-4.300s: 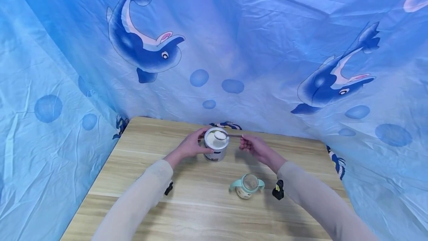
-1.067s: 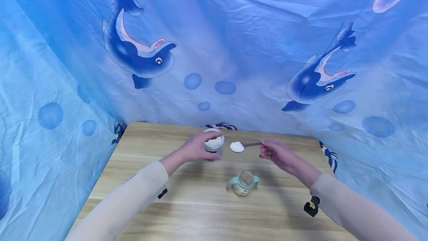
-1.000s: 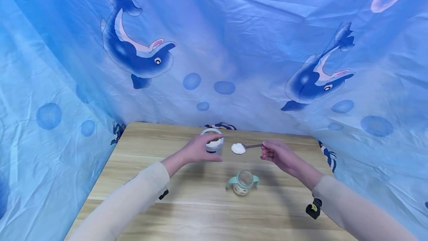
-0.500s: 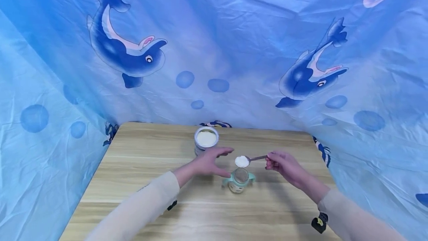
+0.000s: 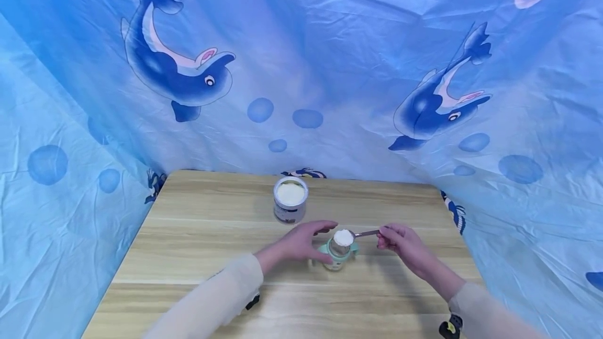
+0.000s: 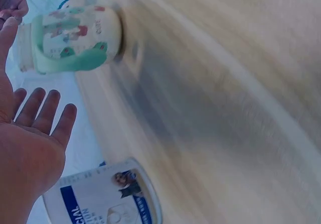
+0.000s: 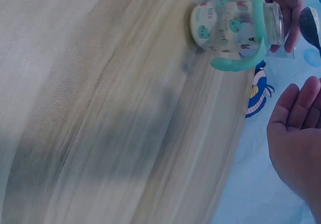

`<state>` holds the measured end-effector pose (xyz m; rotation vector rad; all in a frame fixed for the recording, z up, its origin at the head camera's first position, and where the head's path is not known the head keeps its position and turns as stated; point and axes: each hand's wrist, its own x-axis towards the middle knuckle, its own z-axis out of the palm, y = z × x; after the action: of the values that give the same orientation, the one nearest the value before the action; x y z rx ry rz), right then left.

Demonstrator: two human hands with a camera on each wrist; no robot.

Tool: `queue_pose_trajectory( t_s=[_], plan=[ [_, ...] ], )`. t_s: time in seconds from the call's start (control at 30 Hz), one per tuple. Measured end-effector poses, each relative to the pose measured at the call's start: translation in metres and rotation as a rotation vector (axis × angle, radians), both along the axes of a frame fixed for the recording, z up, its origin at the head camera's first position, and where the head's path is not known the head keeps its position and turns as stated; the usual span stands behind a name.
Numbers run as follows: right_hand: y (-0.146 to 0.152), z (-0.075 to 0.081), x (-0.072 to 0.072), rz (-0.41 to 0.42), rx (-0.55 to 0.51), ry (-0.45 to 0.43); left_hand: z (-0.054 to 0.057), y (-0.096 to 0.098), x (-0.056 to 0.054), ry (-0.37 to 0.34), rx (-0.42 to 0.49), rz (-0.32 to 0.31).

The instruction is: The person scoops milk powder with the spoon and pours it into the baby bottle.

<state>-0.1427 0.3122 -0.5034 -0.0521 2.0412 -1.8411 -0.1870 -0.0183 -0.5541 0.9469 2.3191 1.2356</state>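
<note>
Powder [image 5: 343,237] lies heaped white in the bowl of a spoon [image 5: 367,233], poised over the mouth of a small bottle [image 5: 335,264] with a gap between, as the right-wrist view shows. To do this step well, I would bring the bowl down level until it sits right over the opening, then tip it by rolling the wrist slowly, since a heap this high could easily spill past so narrow a rim. The right hand [image 5: 406,250] pinches the handle near its end, so a small twist there should be enough. The left hand [image 5: 301,242] is spread wide around the near-left side of the bottle, thumb well apart from the fingers and not closed on anything; whether it touches the bottle is hard to tell. A light grip there would steady it.

The bottle stands upright on the tabletop [image 5: 212,224], a little toward the right edge from the middle and well in from the far edge. It has a mint-green collar with two curved handles, a short clear neck, and a pale body printed with red and green figures and small lettering. An open can [image 5: 289,214] with white contents stands near the far edge.
</note>
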Motion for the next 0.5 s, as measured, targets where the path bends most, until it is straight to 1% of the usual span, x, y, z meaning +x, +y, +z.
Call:
queue_pose_trajectory(
  t_s=[0.17, 0.3, 0.5],
  plan=[
    [-0.001, -0.005, 0.002, -0.036, 0.061, 0.022, -0.005, 0.004, 0.004, -0.009, 0.008, 0.03],
    [-0.002, -0.008, 0.002, -0.066, 0.084, 0.037, -0.012, 0.007, 0.005, -0.009, 0.031, 0.042],
    [-0.002, -0.008, 0.003, -0.057, 0.131, 0.064, -0.019, 0.008, 0.008, -0.011, 0.048, 0.075]
  ],
)
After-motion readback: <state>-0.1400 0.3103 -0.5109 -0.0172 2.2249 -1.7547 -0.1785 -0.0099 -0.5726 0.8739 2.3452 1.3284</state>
